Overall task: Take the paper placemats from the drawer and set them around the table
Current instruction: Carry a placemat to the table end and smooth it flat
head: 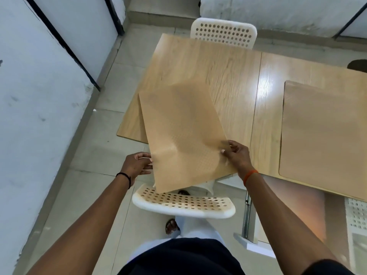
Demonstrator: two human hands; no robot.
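a person stands at the near edge of a light wooden table (pixel 228 76), holding a tan paper placemat (pixel 182 135) in both hands above the table's near left corner. the left hand (pixel 137 165) grips the sheet's left edge, fingers curled under and the thumb side against the paper. the right hand (pixel 236 153) pinches the sheet's right corner between thumb and fingertips. the placemat is tilted and slightly creased, its far end over the tabletop and its near end hanging past the table edge, above the perforated backrest of a white plastic chair (pixel 184 203) pushed in just before the person. whether the sheet's far end touches the table cannot be told.

a second placemat (pixel 325 135) lies flat on the table to the right, near the front edge and well apart from the one in hand.

a black band (pixel 125 177) circles the left wrist and an orange band (pixel 249 175) the right. another white perforated chair (pixel 223 32) stands at the far side of the table. a sandalled foot (pixel 171 226) shows on the pale tiled floor (pixel 95 195) below the near chair, beside light trousers. a whitish wall (pixel 39 96) with dark frame strips runs along the left. a metal table leg (pixel 247 219) stands at the right of the near chair.
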